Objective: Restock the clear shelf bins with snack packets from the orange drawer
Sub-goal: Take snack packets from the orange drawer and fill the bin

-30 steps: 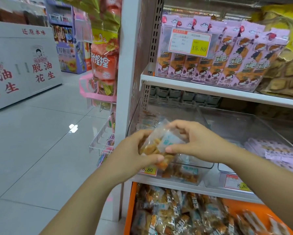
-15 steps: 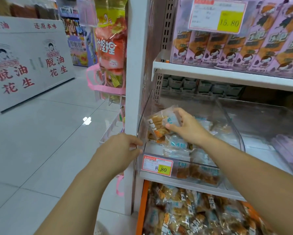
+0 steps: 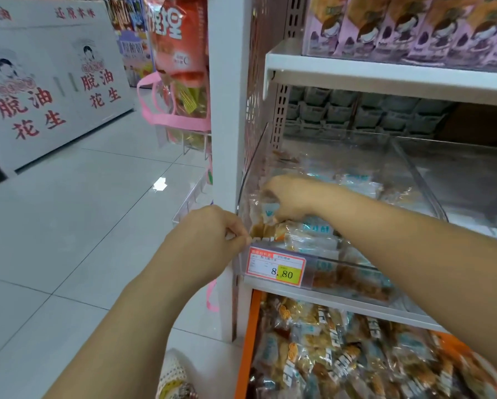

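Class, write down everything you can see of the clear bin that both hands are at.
The clear bin is see-through hard plastic, open on top, with tall sloping side walls and a low front wall. It sits on the white shelf, above the orange drawer. A red-edged price label reading 8.80 is fixed to its front. Snack packets part-fill it. The left hand pinches its front left corner; the right hand reaches inside, holding a packet.

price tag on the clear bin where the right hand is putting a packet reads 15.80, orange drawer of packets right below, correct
Not quite: in the head view the price tag on the clear bin reads 8.80, not 15.80. The right hand does hold a packet in that bin, with the orange drawer below.
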